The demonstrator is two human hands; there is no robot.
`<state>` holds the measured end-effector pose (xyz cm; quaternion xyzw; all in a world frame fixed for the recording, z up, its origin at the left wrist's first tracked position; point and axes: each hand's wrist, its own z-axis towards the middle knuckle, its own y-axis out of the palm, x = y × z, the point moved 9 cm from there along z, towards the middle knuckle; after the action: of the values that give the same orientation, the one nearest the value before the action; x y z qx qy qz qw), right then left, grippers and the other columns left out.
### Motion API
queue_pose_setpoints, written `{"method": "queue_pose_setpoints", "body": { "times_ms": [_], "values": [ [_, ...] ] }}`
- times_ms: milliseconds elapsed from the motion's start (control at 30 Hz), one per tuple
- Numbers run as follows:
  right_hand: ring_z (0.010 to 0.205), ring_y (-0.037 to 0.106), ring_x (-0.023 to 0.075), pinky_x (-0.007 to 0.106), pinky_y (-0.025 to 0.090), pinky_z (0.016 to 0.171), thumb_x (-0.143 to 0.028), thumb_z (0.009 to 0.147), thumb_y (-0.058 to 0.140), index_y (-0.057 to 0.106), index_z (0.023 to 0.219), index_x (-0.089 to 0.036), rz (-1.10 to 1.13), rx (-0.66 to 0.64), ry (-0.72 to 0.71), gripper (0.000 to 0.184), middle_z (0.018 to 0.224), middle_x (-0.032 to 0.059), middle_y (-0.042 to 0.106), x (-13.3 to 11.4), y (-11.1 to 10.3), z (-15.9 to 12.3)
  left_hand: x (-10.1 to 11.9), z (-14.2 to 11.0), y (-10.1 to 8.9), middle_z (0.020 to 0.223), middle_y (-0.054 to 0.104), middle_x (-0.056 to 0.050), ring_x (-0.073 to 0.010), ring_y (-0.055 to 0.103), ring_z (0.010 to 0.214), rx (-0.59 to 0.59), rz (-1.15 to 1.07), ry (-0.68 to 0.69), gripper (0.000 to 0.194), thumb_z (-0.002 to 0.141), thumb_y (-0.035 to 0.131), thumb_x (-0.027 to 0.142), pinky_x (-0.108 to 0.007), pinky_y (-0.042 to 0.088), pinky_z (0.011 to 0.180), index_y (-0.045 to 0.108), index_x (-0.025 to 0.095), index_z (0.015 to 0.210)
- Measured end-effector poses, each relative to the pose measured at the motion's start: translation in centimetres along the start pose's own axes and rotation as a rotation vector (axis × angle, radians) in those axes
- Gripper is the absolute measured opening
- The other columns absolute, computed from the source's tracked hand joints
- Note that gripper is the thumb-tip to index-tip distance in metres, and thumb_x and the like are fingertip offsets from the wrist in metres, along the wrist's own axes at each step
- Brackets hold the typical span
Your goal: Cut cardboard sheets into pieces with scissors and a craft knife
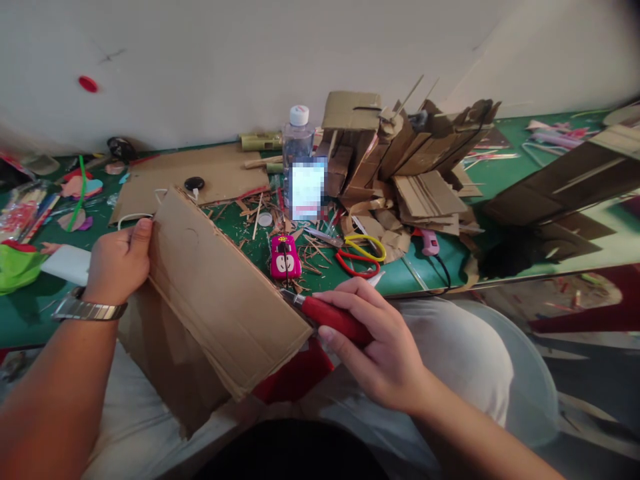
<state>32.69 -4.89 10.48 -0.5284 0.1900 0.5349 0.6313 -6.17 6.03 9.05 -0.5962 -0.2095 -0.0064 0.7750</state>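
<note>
My left hand (120, 259), with a metal watch on the wrist, grips the upper left end of a folded piece of cardboard (220, 287), thumb on its face. The cardboard is tilted above my lap, and a second panel hangs beneath it in shadow. My right hand (380, 340) is wrapped round the red handle of a craft knife (335, 320). The knife's metal collar and tip lie at the cardboard's upper right edge; the cutting end is partly hidden there.
On the green table (410, 260) are a pink power socket (285, 257), red and yellow scissors (363, 257), a pink glue gun (429, 241), a lit phone (307, 190), a bottle (299, 133) and wood scraps. Cardboard structures (425, 147) stand at the back right.
</note>
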Motion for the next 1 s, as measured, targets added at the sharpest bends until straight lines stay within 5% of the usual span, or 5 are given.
{"method": "queue_pose_setpoints", "body": {
  "times_ms": [667,1000],
  "values": [
    [0.098,0.065,0.0240,0.039,0.059,0.086,-0.029,0.102,0.066,0.065,0.129,-0.021,0.130,0.109,0.058,0.028,0.111,0.0099,0.067,0.6,0.9,-0.5,0.3,-0.5,0.8,0.053,0.036,0.001,-0.0153,0.033,0.054,0.012,-0.045,-0.076,0.052,0.104,0.044,0.038,-0.032,0.019,0.060,0.039,0.023,0.055],
    [0.095,0.064,0.0227,0.038,0.055,0.086,-0.032,0.103,0.065,0.069,0.124,-0.021,0.115,0.159,0.071,0.024,0.107,0.0078,0.070,1.3,-1.2,0.3,-1.2,-0.4,-2.1,0.046,0.027,0.004,-0.0119,0.026,0.052,0.227,-0.105,-0.104,0.056,0.107,0.044,0.030,-0.033,0.016,0.057,0.031,0.023,0.053]
  ]
}}
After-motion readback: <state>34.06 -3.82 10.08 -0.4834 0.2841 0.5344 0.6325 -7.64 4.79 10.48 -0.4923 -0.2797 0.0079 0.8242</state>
